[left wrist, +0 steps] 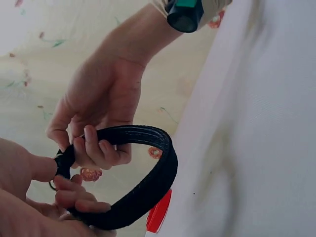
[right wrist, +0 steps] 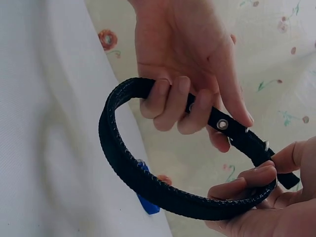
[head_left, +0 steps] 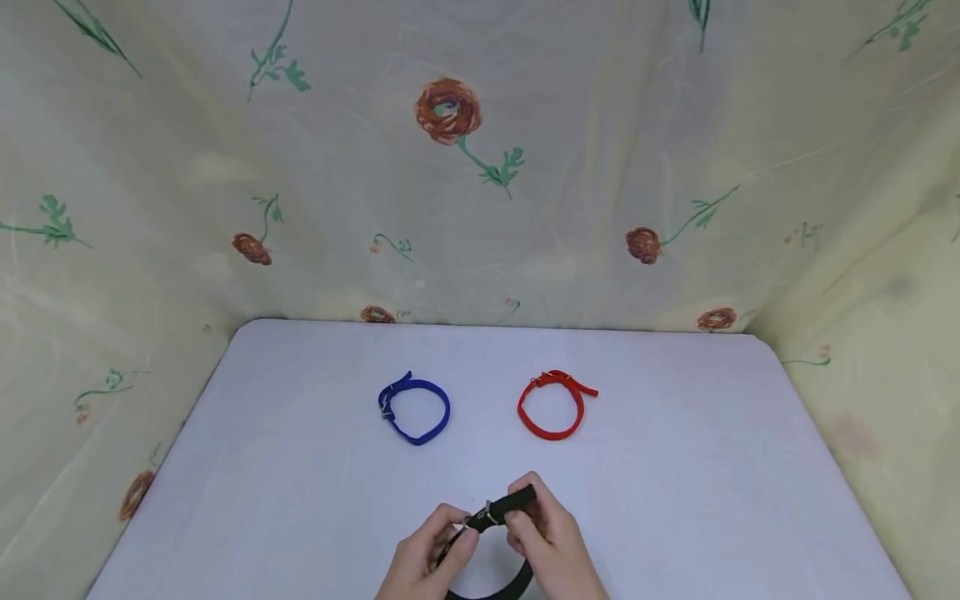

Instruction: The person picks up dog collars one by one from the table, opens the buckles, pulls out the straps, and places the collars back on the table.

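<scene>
A black collar [head_left: 517,502], closed into a loop, is held up between both hands near the front of the table. My left hand [head_left: 431,554] pinches it at the left of the metal buckle [head_left: 489,510], thumb on the near side. Thumb and fingers of my right hand [head_left: 555,537] grip the strap close to its free end. The right wrist view shows a metal eyelet [right wrist: 222,124] in the strap and the left fingers [right wrist: 163,98] curled around the band. Stitching runs along the band's edge [left wrist: 143,195].
On the white table [head_left: 262,467], a blue collar [head_left: 442,417] lies back left of the hands and a red collar [head_left: 551,434] back right, both buckled into loops. Flowered cloth [head_left: 570,167] hangs behind the table and along both sides.
</scene>
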Demonstrator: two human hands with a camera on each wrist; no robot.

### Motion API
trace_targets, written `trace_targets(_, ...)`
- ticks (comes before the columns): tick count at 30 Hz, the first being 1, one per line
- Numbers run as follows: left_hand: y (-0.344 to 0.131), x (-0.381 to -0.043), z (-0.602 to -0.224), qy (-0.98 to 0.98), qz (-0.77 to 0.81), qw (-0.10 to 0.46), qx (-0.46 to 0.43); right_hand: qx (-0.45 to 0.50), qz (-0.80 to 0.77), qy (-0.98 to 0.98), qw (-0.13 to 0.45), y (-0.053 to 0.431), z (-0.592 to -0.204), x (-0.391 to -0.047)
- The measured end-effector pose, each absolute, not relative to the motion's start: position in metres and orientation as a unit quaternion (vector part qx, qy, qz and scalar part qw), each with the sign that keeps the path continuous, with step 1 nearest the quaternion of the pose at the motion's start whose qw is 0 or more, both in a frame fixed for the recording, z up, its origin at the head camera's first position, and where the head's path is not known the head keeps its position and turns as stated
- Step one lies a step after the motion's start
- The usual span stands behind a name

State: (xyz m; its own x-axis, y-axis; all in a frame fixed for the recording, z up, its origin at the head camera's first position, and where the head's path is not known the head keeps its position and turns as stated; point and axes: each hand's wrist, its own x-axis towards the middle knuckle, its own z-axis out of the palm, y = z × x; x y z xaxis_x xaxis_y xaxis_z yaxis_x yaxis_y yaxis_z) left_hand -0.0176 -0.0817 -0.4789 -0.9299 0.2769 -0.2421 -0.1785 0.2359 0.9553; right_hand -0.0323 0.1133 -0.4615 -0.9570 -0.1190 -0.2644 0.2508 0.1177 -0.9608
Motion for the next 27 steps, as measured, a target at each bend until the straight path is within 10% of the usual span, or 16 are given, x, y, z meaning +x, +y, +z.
trace_targets(27,-0.0803,-0.0188,-0.4759,0.746,0.648,0.153,0.019,0.027,-0.666,0.733,0.138,0.1109,-0.4545,-0.0336)
